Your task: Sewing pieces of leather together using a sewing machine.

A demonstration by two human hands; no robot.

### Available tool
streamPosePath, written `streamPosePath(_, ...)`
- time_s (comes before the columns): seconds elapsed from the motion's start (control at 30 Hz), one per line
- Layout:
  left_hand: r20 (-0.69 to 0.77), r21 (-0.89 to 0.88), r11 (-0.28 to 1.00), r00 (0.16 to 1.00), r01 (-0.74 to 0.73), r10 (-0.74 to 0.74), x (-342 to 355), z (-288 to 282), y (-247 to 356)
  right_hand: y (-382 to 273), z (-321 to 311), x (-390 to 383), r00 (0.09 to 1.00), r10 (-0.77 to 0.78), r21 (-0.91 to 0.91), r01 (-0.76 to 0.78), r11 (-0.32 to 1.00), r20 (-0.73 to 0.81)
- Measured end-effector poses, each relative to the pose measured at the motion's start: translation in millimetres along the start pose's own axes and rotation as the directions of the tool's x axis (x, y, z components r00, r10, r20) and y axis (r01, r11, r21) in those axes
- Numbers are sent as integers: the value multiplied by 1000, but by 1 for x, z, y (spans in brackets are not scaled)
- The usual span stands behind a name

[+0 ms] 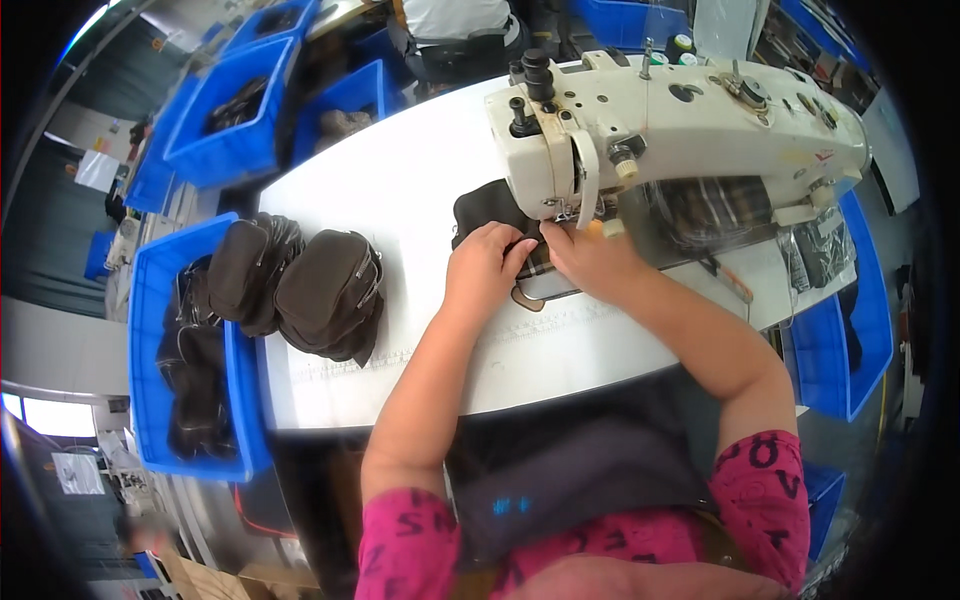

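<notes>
A dark brown fabric piece [487,206] lies on the white sewing table under the needle end of a cream industrial sewing machine [690,130]. My left hand [487,262] presses on its near side, with thumb and fingers closed on the fabric. Close to the presser foot, my right hand [592,262] has its fingers drawn together on the same piece. What lies beneath the fingertips is partly hidden. A tan-edged loop [528,301] sticks out below the hands.
Stacked dark brown pouches [325,285] stand on the table's left. Beside them a blue bin [250,425] holds more dark pieces. At the right are plaid fabric [710,208], an orange-handled tool [733,282] and another blue bin [835,350]. A seated person [458,35] is beyond the table.
</notes>
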State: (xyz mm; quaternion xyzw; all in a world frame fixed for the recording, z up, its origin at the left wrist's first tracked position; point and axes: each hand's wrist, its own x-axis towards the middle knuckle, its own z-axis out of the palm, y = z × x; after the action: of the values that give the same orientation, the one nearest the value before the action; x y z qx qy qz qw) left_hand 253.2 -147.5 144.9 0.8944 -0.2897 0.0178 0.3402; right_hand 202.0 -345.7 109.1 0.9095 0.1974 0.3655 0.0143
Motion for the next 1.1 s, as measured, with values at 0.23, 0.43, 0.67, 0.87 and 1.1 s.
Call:
streamPosePath(0.23,-123,235,937,949,-257,291,-1,3,6,6,10,-10,994,26,-8,-26,1000,102)
streamPosePath(0.43,-161,231,912,911,-339,379,4,10,3,14,1,-11,987,-153,-65,155,986,40)
streamPosePath(0.67,-148,281,897,907,-342,393,9,19,7,11,0,-4,1000,-6,192,0,981,30)
streamPosePath(0.87,-176,254,905,903,-342,391,10,31,5,12,7,-15,989,-105,-57,111,992,100)
streamPosePath(1.1,-195,176,951,938,-254,287,5,29,4,7,4,-5,990,13,84,-25,996,142)
